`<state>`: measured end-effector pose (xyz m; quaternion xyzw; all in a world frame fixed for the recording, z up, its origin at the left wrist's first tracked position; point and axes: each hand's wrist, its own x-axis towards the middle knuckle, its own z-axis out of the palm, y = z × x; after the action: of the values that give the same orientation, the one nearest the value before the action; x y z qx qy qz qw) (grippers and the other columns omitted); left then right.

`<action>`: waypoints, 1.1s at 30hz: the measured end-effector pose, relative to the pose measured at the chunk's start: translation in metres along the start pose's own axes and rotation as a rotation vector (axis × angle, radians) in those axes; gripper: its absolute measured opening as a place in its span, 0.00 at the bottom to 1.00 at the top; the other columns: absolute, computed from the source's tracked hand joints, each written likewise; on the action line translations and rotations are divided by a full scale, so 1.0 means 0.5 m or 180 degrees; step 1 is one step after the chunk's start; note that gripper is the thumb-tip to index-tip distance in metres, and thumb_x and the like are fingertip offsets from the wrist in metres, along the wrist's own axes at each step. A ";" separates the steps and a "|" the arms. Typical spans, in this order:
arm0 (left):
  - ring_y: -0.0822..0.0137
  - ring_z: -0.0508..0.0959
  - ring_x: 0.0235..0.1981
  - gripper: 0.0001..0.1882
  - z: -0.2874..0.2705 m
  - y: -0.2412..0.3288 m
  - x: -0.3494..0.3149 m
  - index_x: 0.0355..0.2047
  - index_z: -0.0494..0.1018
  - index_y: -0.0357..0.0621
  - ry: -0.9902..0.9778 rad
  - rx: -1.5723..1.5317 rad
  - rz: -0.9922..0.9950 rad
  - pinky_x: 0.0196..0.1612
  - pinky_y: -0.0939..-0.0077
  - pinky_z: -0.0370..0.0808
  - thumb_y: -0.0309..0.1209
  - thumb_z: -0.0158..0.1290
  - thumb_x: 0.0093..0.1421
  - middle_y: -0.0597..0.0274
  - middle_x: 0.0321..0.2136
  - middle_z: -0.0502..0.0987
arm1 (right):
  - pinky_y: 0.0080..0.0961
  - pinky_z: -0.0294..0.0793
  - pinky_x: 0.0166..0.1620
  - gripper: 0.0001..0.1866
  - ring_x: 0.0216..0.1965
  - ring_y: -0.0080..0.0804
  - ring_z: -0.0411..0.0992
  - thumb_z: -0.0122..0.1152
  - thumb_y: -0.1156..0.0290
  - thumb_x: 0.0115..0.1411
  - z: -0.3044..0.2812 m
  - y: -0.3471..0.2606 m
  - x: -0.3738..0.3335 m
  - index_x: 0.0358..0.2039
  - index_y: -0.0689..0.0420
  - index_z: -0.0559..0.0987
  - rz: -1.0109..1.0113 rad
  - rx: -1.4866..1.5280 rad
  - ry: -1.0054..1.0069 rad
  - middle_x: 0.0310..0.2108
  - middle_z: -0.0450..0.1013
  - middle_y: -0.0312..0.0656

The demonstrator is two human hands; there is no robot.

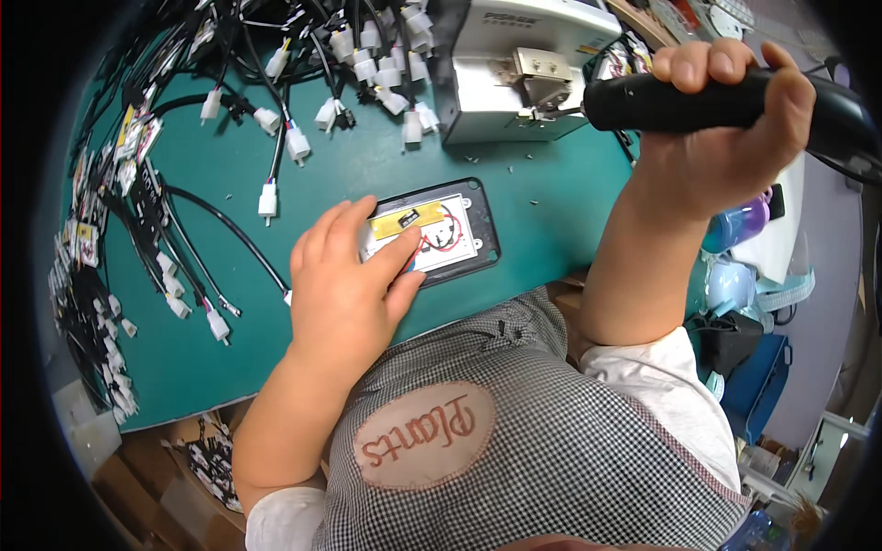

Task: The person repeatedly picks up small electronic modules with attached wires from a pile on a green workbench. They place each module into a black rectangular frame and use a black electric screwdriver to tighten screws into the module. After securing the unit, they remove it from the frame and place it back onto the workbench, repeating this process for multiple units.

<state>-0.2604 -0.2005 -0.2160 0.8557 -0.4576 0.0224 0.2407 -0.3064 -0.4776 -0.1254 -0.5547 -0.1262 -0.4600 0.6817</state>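
Note:
My right hand (721, 161), raised at the upper right, is wrapped round a black electric screwdriver (675, 101). The tool lies nearly level, and its thin bit points left at the metal outlet of a white and grey screw feeder (487, 96). On the green mat below, my left hand (342, 280) grips the left side of a shallow black plastic case (490, 241). Inside the case sits a white board (464, 234) with yellow tape (386, 223) and thin red and black wires. My left fingertips press on this board and hide its left end.
Bundles of black cables with white connectors (296, 142) cover the mat's left and back. Several tiny screws lie on the green mat (542, 239) near the feeder. At the right stand a purple and blue cup (735, 223) and a blue bin (761, 395).

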 end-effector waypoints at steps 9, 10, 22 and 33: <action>0.50 0.69 0.52 0.23 0.005 -0.005 -0.003 0.42 0.79 0.54 0.0030 0.0051 0.0017 0.53 0.58 0.65 0.33 0.65 0.42 0.52 0.51 0.70 | 0.22 0.70 0.24 0.16 0.18 0.25 0.66 0.58 0.58 0.60 0.080 0.035 -0.008 0.40 0.55 0.69 0.0113 -0.0162 0.0748 0.20 0.66 0.36; 0.50 0.69 0.52 0.23 0.006 -0.006 -0.004 0.42 0.79 0.54 0.0032 0.0054 0.0026 0.53 0.58 0.65 0.33 0.65 0.42 0.52 0.51 0.70 | 0.22 0.70 0.24 0.16 0.18 0.26 0.66 0.58 0.58 0.60 0.081 0.027 -0.009 0.40 0.55 0.70 0.0271 -0.0154 0.0660 0.20 0.66 0.36; 0.51 0.70 0.51 0.23 0.010 -0.012 -0.007 0.43 0.79 0.57 0.0043 0.0065 0.0055 0.53 0.59 0.65 0.32 0.65 0.42 0.54 0.50 0.70 | 0.28 0.70 0.24 0.27 0.18 0.29 0.66 0.53 0.50 0.58 0.073 0.032 -0.157 0.50 0.57 0.66 0.0639 0.0036 -0.0538 0.23 0.66 0.39; 0.52 0.70 0.51 0.22 0.008 -0.009 -0.006 0.42 0.79 0.56 0.0043 -0.0011 0.0009 0.52 0.60 0.66 0.33 0.65 0.43 0.53 0.50 0.70 | 0.26 0.71 0.23 0.29 0.18 0.29 0.68 0.64 0.53 0.54 0.077 0.043 -0.176 0.47 0.58 0.65 0.0810 -0.0200 -0.0663 0.23 0.68 0.40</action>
<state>-0.2595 -0.1977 -0.2222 0.8544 -0.4573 0.0278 0.2452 -0.3252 -0.4020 -0.1857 -0.6319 -0.1104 -0.3137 0.7000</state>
